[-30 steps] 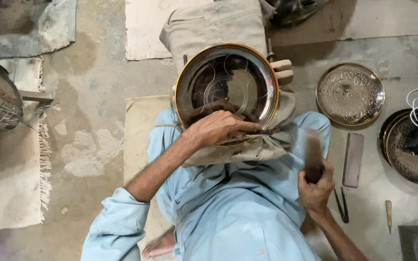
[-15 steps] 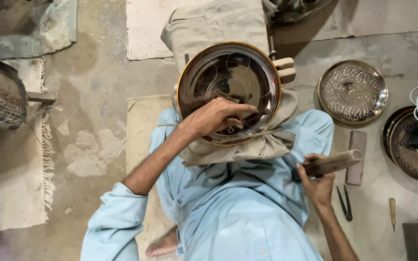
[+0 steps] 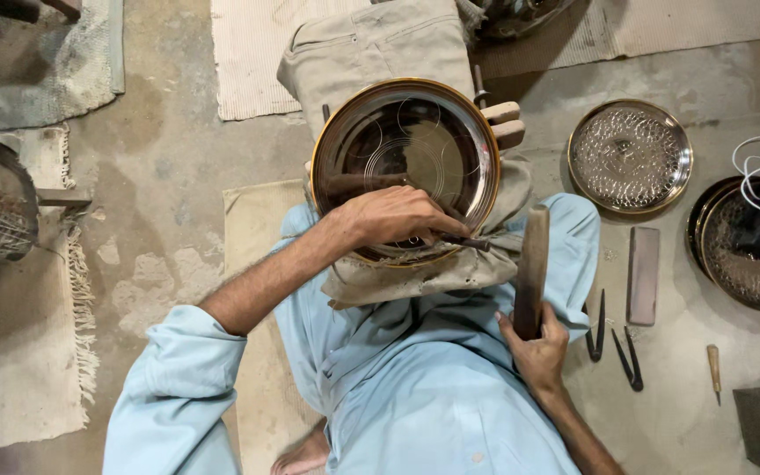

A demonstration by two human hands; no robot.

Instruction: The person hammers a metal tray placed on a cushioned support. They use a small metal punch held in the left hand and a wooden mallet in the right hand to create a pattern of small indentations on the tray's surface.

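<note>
The chisel (image 3: 464,239) is pinched by the left hand (image 3: 398,220) on the brass plate (image 3: 406,167); the wooden mallet (image 3: 531,273), gripped by the right hand (image 3: 537,352), is best struck squarely.

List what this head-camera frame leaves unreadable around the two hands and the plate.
- Head view: the tip of the thin tool on the round metal plate is covered by the left hand.
- The wooden stick in the right hand is motion-blurred.
- The dark tray is cut off by the right edge.
</note>
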